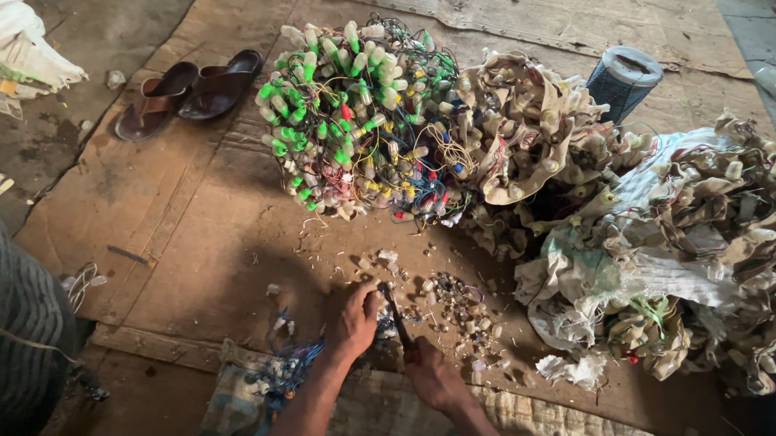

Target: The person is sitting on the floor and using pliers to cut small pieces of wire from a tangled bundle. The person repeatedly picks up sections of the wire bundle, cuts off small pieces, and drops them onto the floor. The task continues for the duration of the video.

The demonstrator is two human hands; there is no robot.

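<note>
Low on the cardboard floor (223,234), the left hand (351,320) closes its grip on a small wired piece while the right hand (432,376) grips a dark tool (396,317). Clean work likely needs short strokes, fingers clear. Beyond lie a green-capped wire heap (350,115), dusty bundles (723,241), a blue spool (622,80); no labels are legible.

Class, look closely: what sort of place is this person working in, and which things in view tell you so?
Probably an informal scrap-sorting workshop on a floor. Cardboard sheets cover the ground, heaps of wired bulb holders lie piled up, and the right hand works a dark tool over small broken pieces.
</note>
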